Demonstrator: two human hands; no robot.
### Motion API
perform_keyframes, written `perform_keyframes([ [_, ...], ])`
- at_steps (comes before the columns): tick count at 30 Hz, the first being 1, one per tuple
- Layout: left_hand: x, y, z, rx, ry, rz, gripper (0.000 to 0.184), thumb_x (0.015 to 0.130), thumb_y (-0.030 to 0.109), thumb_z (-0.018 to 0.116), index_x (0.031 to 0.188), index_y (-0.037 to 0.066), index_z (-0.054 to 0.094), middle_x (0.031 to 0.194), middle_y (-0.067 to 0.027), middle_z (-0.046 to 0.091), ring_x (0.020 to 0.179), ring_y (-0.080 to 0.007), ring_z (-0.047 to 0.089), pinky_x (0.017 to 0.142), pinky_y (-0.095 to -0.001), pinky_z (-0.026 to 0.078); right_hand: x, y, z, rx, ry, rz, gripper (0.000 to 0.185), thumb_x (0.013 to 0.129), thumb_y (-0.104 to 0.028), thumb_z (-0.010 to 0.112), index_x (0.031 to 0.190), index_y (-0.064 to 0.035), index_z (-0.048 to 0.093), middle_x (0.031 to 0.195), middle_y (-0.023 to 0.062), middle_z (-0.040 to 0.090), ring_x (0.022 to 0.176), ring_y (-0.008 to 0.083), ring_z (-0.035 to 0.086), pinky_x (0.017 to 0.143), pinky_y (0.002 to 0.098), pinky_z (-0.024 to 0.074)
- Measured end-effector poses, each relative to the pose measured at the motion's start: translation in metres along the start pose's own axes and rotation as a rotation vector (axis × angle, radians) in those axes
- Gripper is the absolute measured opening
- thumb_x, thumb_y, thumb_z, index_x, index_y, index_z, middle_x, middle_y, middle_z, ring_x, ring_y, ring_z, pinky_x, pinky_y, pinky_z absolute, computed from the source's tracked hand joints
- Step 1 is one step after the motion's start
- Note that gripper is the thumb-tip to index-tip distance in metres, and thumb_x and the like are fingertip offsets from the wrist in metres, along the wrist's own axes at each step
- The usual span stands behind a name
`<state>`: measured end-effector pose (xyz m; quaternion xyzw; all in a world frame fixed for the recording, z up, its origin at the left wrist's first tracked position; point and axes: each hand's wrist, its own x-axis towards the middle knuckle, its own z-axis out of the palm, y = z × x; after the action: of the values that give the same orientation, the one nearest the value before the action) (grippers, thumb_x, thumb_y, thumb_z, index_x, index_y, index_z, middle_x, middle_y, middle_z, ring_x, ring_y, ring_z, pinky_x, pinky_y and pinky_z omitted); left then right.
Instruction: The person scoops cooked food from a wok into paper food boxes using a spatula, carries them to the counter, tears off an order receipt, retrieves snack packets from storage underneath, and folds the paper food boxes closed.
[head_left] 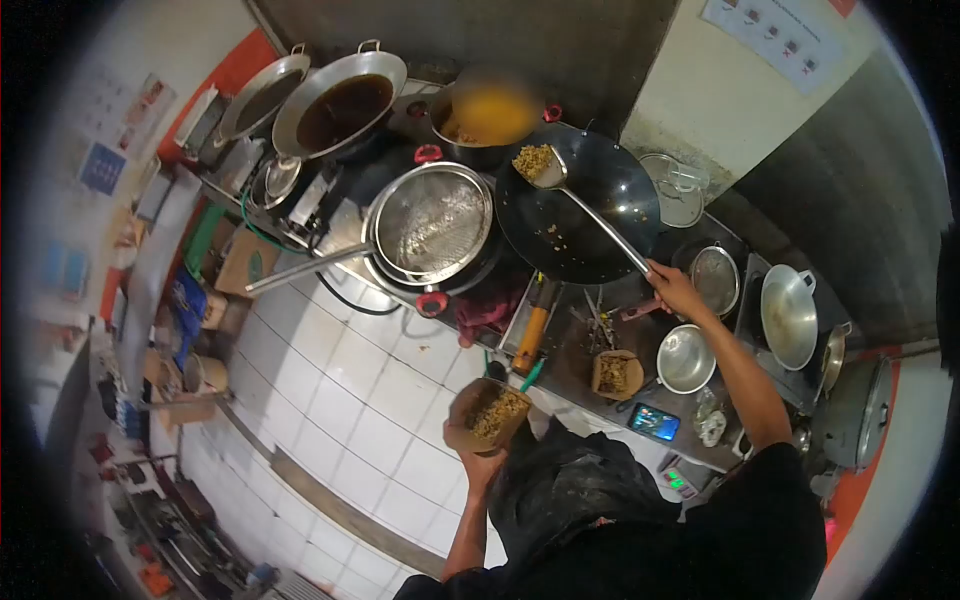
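Observation:
A brown paper box [490, 412] with fried rice inside is held from below by my left hand [482, 466], in front of my body. My right hand [677, 290] is closed round the long handle of a metal spatula [605, 225]. On the spatula's blade, over the left rim of a black wok [590, 230], lies a heap of fried rice [532, 161]. A few grains stick to the wok's inside. A second paper box [617, 374] with food stands on the counter, beside a metal bowl [686, 358].
A large round strainer [433, 223] rests over a pot left of the wok, its handle reaching left. Pans of dark liquid [335, 110] stand at the back left. A phone [655, 421], a plastic bag [710, 425] and a light wok [789, 317] are on the right.

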<state>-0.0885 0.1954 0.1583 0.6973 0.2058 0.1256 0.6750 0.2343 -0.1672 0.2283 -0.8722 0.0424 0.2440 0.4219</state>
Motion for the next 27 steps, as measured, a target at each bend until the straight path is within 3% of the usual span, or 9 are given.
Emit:
perform_keyframes([
  [5, 0.098, 0.024, -0.053, -0.026, 0.002, -0.063, 0.088, 0.072, 0.013, 0.082, 0.14, 0.002, 0.027, 0.132, -0.0134, 0.045, 0.119, -0.0244, 0.05, 0.099, -0.0363, 0.044, -0.015, 0.006, 0.054, 0.127, 0.131, 0.044, 0.05, 0.098, -0.031, 0.055, 0.143, -0.0117, 0.046, 0.06, 0.0017, 0.052, 0.049, 0.0093, 0.05, 0.046, 0.0276, 0.0431],
  [7, 0.158, -0.001, -0.069, 0.006, -0.001, 0.105, 0.079, 0.073, 0.012, 0.08, 0.137, 0.002, 0.035, 0.133, -0.013, 0.046, 0.121, -0.0237, 0.05, 0.101, -0.0357, 0.043, -0.015, 0.019, 0.076, 0.17, 0.185, 0.023, 0.049, 0.098, -0.031, 0.056, 0.142, -0.0126, 0.048, 0.061, 0.0019, 0.053, 0.051, 0.0092, 0.051, 0.048, 0.0275, 0.0433],
  [9, 0.21, 0.081, -0.024, -0.266, 0.12, 0.189, 0.073, 0.072, -0.003, 0.076, 0.135, -0.003, 0.039, 0.125, -0.0135, 0.053, 0.115, -0.0217, 0.054, 0.096, -0.0354, 0.047, -0.009, 0.028, 0.09, 0.125, 0.324, -0.082, 0.045, 0.097, -0.029, 0.057, 0.139, -0.0122, 0.052, 0.063, 0.0027, 0.054, 0.054, 0.0095, 0.051, 0.053, 0.0275, 0.0434],
  [10, 0.24, 0.086, -0.017, -0.216, 0.031, 0.21, 0.069, 0.074, -0.002, 0.075, 0.134, -0.002, 0.041, 0.125, -0.0136, 0.054, 0.114, -0.0212, 0.054, 0.094, -0.034, 0.047, -0.024, -0.003, 0.085, 0.259, 0.289, 0.09, 0.044, 0.096, -0.029, 0.059, 0.136, -0.0101, 0.055, 0.065, 0.0033, 0.056, 0.057, 0.0101, 0.051, 0.056, 0.0285, 0.0435],
  [13, 0.323, 0.069, -0.015, -0.044, -0.235, 0.147, 0.063, 0.077, 0.0, 0.073, 0.132, -0.003, 0.043, 0.127, -0.0136, 0.054, 0.11, -0.0205, 0.057, 0.091, -0.0324, 0.048, -0.024, 0.009, 0.091, 0.227, 0.393, -0.028, 0.045, 0.097, -0.03, 0.059, 0.136, -0.0096, 0.054, 0.064, 0.003, 0.055, 0.059, 0.0098, 0.05, 0.058, 0.0284, 0.0437],
  [15, 0.361, 0.063, 0.012, -0.1, -0.227, 0.122, 0.075, 0.073, 0.0, 0.075, 0.137, -0.002, 0.036, 0.13, -0.0143, 0.05, 0.111, -0.0208, 0.055, 0.092, -0.0329, 0.047, -0.039, 0.002, 0.081, 0.274, 0.41, 0.009, 0.045, 0.096, -0.03, 0.059, 0.136, -0.0103, 0.054, 0.064, 0.0027, 0.055, 0.06, 0.0093, 0.049, 0.058, 0.0277, 0.0434],
  [17, 0.383, 0.091, 0.056, 0.118, -0.078, 0.587, 0.066, 0.072, 0.002, 0.074, 0.13, -0.003, 0.042, 0.121, -0.0132, 0.055, 0.107, -0.0217, 0.056, 0.091, -0.034, 0.047, -0.06, 0.004, 0.067, 0.246, 0.45, -0.007, 0.045, 0.096, -0.029, 0.06, 0.136, -0.0106, 0.054, 0.064, 0.0013, 0.055, 0.06, 0.0087, 0.05, 0.057, 0.027, 0.0434],
  [21, 0.403, 0.111, 0.123, -0.052, -0.352, 0.404, 0.097, 0.062, 0.0, 0.075, 0.142, 0.002, 0.02, 0.131, -0.0139, 0.041, 0.123, -0.0257, 0.046, 0.103, -0.0366, 0.041, -0.129, -0.016, 0.027, 0.178, 0.524, -0.008, 0.045, 0.095, -0.026, 0.062, 0.137, -0.0125, 0.054, 0.07, -0.0012, 0.059, 0.063, 0.0087, 0.052, 0.059, 0.0263, 0.0445],
  [27, 0.399, 0.103, 0.192, -0.143, -0.625, 0.427, 0.097, 0.059, 0.0, 0.074, 0.138, 0.004, 0.018, 0.129, -0.0137, 0.038, 0.125, -0.0247, 0.043, 0.105, -0.0351, 0.038, -0.227, -0.071, -0.016, -0.111, 0.581, 0.061, 0.045, 0.093, -0.026, 0.063, 0.136, -0.0186, 0.056, 0.081, 0.0077, 0.068, 0.07, 0.0158, 0.062, 0.063, 0.0326, 0.0491],
])
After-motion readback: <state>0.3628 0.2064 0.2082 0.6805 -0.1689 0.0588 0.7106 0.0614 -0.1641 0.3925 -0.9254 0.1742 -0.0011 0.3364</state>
